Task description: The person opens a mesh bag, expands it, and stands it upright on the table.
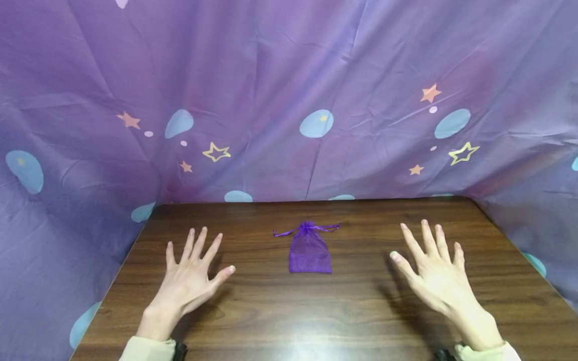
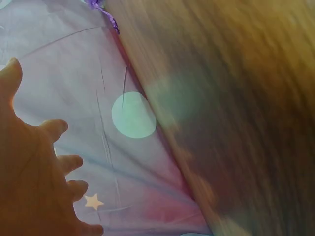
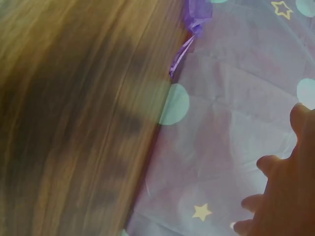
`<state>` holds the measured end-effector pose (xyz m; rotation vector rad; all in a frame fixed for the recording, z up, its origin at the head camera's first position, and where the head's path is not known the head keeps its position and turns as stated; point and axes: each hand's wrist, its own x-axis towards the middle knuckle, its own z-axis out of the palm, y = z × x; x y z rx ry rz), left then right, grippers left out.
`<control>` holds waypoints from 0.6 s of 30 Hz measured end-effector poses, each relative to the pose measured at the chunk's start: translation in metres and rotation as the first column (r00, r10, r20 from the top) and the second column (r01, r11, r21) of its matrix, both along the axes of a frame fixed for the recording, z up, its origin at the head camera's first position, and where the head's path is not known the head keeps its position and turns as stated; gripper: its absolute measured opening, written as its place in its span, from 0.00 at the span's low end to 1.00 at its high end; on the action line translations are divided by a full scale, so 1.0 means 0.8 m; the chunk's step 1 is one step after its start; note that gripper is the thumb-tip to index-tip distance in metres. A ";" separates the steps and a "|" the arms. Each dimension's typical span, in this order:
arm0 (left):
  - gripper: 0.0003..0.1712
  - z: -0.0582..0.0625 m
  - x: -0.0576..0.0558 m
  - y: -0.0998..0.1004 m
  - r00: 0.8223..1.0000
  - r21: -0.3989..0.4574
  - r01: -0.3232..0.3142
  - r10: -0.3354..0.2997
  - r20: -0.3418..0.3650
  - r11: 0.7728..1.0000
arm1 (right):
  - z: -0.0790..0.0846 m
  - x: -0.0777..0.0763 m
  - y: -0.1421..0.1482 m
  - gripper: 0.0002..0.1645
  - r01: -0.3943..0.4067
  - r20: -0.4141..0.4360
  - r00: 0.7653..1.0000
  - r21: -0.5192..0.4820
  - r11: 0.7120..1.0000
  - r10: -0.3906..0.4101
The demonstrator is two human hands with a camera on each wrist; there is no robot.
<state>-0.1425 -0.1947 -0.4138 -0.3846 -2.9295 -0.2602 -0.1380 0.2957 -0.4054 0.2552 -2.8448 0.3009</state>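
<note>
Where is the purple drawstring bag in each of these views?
Head: the bag, below and slightly right of centre.
Left wrist: only a small part, with a ribbon, at the top edge, left of centre.
Right wrist: cut off by the top edge, right of centre.
Shared landmark: wooden table meeting patterned cloth.

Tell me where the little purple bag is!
In the head view, the purple bag lies on the brown table between the left hand and the right hand, touching neither.

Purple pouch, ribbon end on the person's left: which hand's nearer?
Left. The left hand is spread to the left of that ribbon end, not touching it; the right hand is spread beyond the pouch, to its right.
</note>
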 end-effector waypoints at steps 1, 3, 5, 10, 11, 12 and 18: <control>0.46 0.000 0.000 0.001 1.000 0.001 0.003 -0.003 0.001 1.000 | 0.001 0.000 -0.001 0.42 -0.002 0.000 1.000 -0.005 1.000 0.002; 0.47 0.000 -0.001 0.002 1.000 0.003 0.011 -0.011 0.002 1.000 | 0.002 0.000 -0.003 0.42 -0.004 -0.002 1.000 -0.012 1.000 0.004; 0.47 0.000 -0.002 0.004 1.000 -0.001 0.017 -0.017 0.000 1.000 | 0.003 0.000 -0.006 0.41 -0.010 -0.004 1.000 -0.027 1.000 0.010; 0.47 0.000 -0.004 0.008 1.000 -0.004 0.022 -0.022 0.004 1.000 | 0.006 -0.004 -0.016 0.40 -0.024 -0.006 1.000 -0.061 0.998 0.023; 0.46 0.000 -0.004 0.009 1.000 -0.002 0.022 -0.022 0.006 1.000 | 0.006 -0.005 -0.018 0.40 -0.026 -0.004 1.000 -0.068 0.997 0.026; 0.46 0.000 -0.004 0.009 1.000 0.003 0.024 -0.024 0.009 1.000 | 0.006 -0.006 -0.021 0.40 -0.029 -0.002 1.000 -0.075 0.997 0.029; 0.45 -0.002 -0.008 0.016 0.999 0.033 0.041 -0.042 0.022 0.999 | 0.009 -0.012 -0.033 0.37 -0.047 -0.020 0.999 -0.132 0.990 0.045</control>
